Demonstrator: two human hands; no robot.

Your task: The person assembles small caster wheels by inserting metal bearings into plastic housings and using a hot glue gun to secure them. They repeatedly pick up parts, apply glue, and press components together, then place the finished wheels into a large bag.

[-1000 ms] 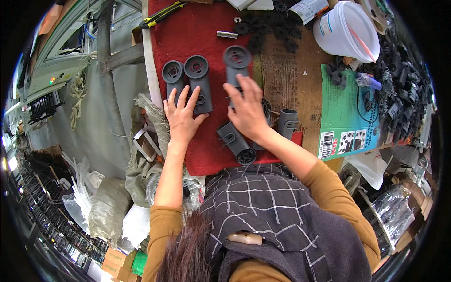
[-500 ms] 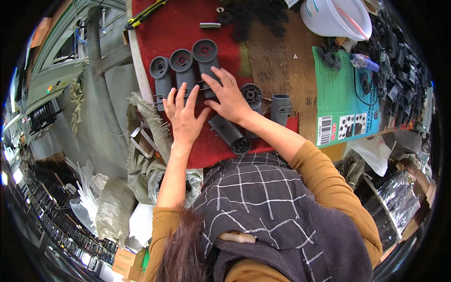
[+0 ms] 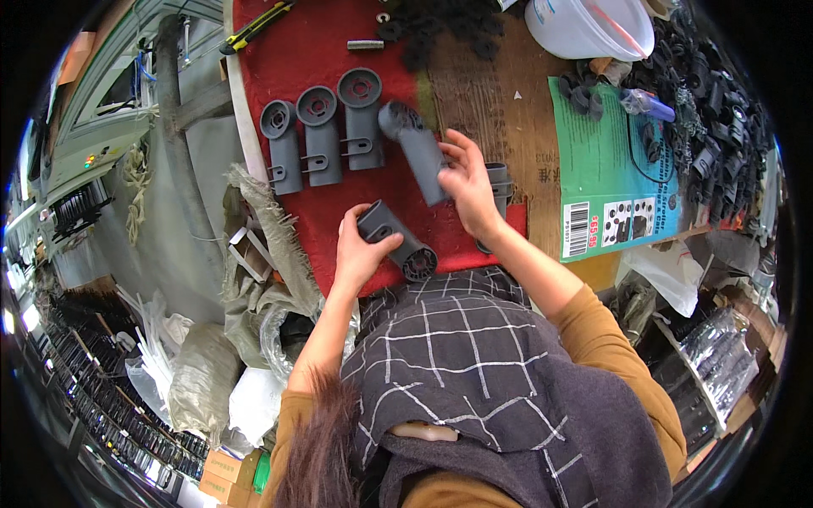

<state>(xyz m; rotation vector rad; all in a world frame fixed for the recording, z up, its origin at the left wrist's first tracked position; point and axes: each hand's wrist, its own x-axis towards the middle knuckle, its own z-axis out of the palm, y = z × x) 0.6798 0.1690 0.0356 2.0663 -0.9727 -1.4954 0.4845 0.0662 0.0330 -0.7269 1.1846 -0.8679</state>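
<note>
Your left hand [image 3: 360,258] grasps the near tube [image 3: 406,238] over red cloth [image 3: 334,207] | your right hand [image 3: 471,190] touches the slanted tube [image 3: 421,159], hold unclear | a loose grip could let it knock the row [image 3: 322,140]

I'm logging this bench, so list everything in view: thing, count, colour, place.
Cloth: one, red, upper middle
Tubes: six visible, grey, on or near cloth
Metal cylinder: one, silver, on cloth
Ring: one, pale, top middle
Cutter: one, yellow and black, upper left
Small parts: uncountable, black, top middle and right
Tub: one, white, upper right
Cardboard: at least one, brown, right of cloth
Sheet: one, green and blue, right
Bags: several, clear, lower left and right
Sack: one, grey-green, lower left
Cartons: two or more, brown, lower left
Apron: one, checked black, bottom middle
Sleeves: two, brown, lower middle
Left hand: one, bare, on a tube
Right hand: one, bare, at another tube
</note>
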